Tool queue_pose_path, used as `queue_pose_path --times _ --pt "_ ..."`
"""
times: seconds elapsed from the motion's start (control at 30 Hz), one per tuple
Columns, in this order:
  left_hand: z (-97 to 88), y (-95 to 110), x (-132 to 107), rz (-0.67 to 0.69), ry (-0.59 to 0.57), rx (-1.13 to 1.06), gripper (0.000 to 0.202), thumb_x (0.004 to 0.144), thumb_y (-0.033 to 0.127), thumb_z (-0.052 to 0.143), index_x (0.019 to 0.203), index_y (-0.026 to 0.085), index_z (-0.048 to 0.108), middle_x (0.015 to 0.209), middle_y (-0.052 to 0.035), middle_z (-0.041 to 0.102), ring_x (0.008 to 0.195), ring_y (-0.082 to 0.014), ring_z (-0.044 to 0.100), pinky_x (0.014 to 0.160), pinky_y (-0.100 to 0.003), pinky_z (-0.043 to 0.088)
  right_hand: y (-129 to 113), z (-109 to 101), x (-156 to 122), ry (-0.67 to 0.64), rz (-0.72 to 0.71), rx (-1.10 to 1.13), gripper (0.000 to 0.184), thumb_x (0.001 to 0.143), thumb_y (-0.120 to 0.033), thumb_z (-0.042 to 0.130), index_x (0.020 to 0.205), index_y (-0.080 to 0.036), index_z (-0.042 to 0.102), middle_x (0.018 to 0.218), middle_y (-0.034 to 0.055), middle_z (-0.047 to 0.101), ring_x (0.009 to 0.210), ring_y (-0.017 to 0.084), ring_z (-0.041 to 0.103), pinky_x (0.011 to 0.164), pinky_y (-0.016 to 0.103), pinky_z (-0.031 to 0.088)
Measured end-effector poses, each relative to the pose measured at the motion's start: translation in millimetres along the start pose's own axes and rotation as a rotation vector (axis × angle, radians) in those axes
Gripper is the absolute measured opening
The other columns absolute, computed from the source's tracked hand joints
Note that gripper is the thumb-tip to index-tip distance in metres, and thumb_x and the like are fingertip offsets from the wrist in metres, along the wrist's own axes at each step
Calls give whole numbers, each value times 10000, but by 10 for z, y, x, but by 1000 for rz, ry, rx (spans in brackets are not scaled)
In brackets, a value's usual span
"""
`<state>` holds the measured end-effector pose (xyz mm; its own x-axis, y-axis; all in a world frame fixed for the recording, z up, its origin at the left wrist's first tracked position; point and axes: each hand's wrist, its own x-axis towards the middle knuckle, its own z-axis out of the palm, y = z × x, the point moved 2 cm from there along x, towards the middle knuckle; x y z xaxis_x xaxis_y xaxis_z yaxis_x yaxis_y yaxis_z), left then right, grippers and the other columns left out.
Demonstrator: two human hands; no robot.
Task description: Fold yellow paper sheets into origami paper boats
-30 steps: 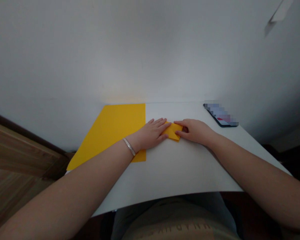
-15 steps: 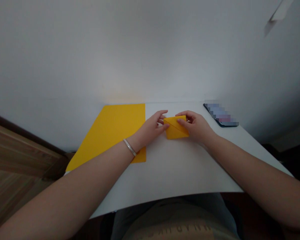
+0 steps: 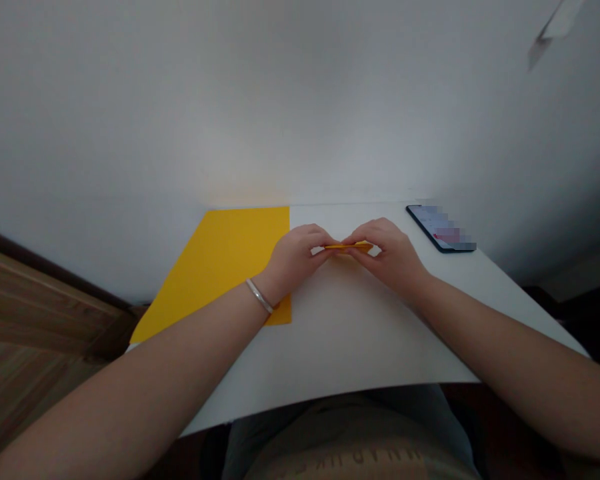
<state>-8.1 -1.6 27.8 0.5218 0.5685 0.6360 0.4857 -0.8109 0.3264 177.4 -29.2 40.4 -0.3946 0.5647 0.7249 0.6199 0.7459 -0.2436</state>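
A small folded piece of yellow paper (image 3: 347, 247) is held just above the white table (image 3: 360, 327), seen edge-on as a thin strip. My left hand (image 3: 295, 257) pinches its left end with fingers curled. My right hand (image 3: 387, 253) pinches its right end the same way. A silver bangle (image 3: 258, 295) circles my left wrist. A large flat yellow sheet (image 3: 230, 260) lies on the table under my left forearm.
A dark phone (image 3: 440, 228) lies at the table's far right corner, close to the white wall. A wooden surface (image 3: 35, 320) runs along the left. The table's near edge is above my lap.
The folded paper was pressed flat on the table, then lifted and tilted up showing a diagonal crease. Now it is turned level and edge-on, with both hands pinching its ends.
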Motion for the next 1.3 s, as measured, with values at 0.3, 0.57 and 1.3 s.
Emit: queue_pose_path --times 0.3,0.57,1.3 --pt "3 55 -34 154 -79 271 230 922 323 523 1027 197 684 898 -48 725 780 -157 660 696 -262 476 40 51 -26 -76 -34 -72 85 836 -279 632 803 -212 671 787 39 688 773 184 588 716 325 453" --pt "17 143 -13 194 -184 414 227 939 273 458 889 167 652 810 -52 696 753 -155 638 678 -268 469 -16 70 -22 -159 -49 -119 80 818 -223 609 753 -202 650 787 40 675 786 188 577 715 323 438" --pt "50 75 -21 172 -251 455 298 925 222 514 1215 197 575 1005 -58 715 825 -175 666 710 -289 496 44 39 -44 -147 -38 -121 158 862 -342 587 783 -238 676 795 30 690 776 186 582 697 334 428"
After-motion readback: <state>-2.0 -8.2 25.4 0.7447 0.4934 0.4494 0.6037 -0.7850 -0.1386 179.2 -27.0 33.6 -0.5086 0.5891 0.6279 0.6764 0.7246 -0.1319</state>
